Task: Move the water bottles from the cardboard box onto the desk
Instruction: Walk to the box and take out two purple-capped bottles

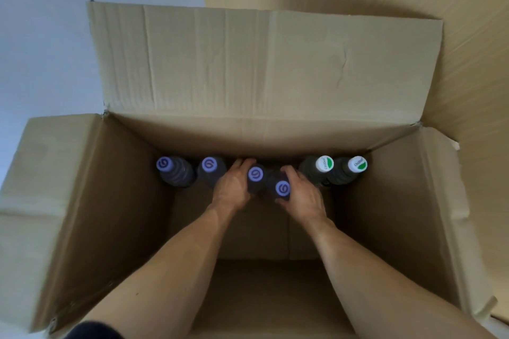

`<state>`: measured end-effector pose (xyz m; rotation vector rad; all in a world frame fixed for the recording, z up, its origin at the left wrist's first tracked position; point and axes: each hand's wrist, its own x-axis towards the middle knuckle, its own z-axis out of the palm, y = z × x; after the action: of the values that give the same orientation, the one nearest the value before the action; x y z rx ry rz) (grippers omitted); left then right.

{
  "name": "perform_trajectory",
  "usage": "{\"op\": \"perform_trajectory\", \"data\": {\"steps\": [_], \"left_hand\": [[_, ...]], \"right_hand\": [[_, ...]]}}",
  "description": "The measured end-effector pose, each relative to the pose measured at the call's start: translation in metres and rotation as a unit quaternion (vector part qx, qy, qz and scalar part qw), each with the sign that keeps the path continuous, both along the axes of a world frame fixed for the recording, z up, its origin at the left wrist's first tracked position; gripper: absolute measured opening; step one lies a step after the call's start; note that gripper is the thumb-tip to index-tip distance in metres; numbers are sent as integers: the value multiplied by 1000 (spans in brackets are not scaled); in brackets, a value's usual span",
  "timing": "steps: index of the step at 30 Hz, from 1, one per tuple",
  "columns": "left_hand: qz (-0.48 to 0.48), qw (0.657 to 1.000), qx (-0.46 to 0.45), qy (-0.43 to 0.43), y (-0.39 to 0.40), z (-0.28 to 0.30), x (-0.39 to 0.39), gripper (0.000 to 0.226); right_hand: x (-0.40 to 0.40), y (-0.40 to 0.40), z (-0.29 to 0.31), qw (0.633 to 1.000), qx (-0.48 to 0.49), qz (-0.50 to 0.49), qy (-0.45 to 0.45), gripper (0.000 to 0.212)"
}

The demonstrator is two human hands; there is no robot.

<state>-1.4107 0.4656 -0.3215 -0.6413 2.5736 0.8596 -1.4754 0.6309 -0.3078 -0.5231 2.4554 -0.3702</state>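
Water bottles, six of them, all stand in the cardboard box [82, 201], in one row along its far wall, at the middle of the frame. From left to right there are two bottles with purple caps, [164, 164] and [209, 164], then two more with purple caps at the centre, [255, 174] and [283, 188], and then two with white and green caps, [324, 163] and [357, 164], toward the right.

Both arms reach down into the box from the lower edge of the frame. The left hand [231, 187] has its grip around the body of the third bottle, with the fingers curled behind it. The right hand [303, 195] has its grip around the fourth bottle, the one nearest to the camera; the fingers go around the far side and the thumb shows below the cap. Each grip is closed on one bottle. I cannot tell if these two bottles are already lifted from the bottom; the fourth one looks a little higher or tilted.

The counter is not clearly seen. A light brown surface [454, 36] at the upper right, behind the open flap, may be it, but I am not sure, and no bottle stands there.

So, in my judgement, the task is near its beginning. No bottle in view is outside the box. Two are held and ready to be taken out, and four others wait untouched.
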Motion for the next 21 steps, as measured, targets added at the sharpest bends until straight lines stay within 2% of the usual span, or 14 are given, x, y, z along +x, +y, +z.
{"op": "perform_trajectory", "data": {"steps": [5,9,13,21], "left_hand": [[37,999,27,26,0,-6,-4,66],[-5,1000,-3,14,-3,-4,2,69],[-30,999,17,-11,-10,14,12,71],[-32,988,151,-26,-26,68,32,72]], "right_hand": [[3,1,-8,999,-20,-23,-16,77],[6,5,-7,999,-24,-18,-14,74],[7,14,5,998,-26,-23,-57,75],[8,37,51,973,-110,-75,-189,73]]}}
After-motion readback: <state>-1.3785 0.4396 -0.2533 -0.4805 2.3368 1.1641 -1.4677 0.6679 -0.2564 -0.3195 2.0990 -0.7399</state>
